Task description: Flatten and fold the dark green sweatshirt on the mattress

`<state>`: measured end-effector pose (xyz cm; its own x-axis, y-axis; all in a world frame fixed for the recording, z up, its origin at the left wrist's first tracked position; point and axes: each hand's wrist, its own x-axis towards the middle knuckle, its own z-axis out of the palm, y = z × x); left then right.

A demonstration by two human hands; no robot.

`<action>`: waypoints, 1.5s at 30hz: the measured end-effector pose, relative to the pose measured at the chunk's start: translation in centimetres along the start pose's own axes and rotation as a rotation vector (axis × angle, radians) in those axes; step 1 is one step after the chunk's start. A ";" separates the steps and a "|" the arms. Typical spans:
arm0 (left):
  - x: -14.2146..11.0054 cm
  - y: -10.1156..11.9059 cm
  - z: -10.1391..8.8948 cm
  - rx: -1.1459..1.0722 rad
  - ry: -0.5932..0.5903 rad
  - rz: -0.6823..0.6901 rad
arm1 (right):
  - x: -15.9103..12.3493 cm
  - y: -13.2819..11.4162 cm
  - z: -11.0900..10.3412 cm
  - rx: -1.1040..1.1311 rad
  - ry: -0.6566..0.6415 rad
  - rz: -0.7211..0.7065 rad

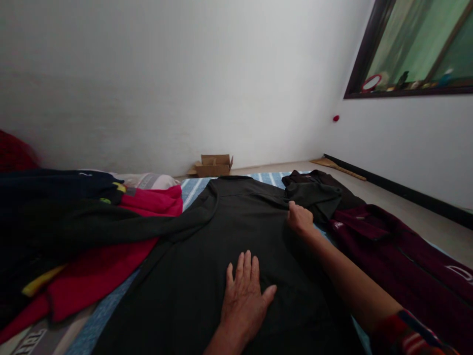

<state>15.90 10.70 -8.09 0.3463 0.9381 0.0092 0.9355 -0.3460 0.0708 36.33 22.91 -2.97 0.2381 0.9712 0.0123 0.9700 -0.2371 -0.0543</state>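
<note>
Head view shows me a dark garment (207, 256) spread across the middle, its long axis running away from me, with the collar (234, 178) at the far end towards a cardboard box (213, 166). It lies on a striped blue sheet (194, 188) and directly under both of my hands. I judge that everything turns on the right hand (301, 218), which is at the garment's far right shoulder, nearer the collar than the left hand (244, 298); that grip is curled closed, apparently on the cloth at the shoulder edge. My left hand is released, palm down and fingers spread on the garment's body, nearer to me. At the right, 1 sleeve (320, 198) lies bunched just beyond the right hand, close to a maroon garment (388, 246); the other reaches left over a pinkish-red garment (107, 276). My right fingertips are turned away, so I cannot tell how much cloth they pinch. The near hem is cut off by the lower edge, and dark folds at the left merge, making the far sleeve's cuff hard to make out
</note>
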 end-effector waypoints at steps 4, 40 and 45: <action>0.0 -0.1 0.6 -0.027 0.023 -0.003 | -5.1 -1.9 1.5 0.125 0.073 -0.315; -1.9 -6.0 -4.2 0.023 -0.139 -0.309 | -7.7 -1.3 5.6 0.156 -0.052 -0.347; 2.0 -4.9 -6.2 0.055 -0.039 -0.242 | -7.6 -1.4 5.4 0.215 -0.063 -0.348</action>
<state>11.58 14.34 -2.25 0.1129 0.9928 -0.0396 0.9936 -0.1125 0.0118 32.88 16.00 -8.35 -0.1125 0.9936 0.0059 0.9578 0.1100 -0.2656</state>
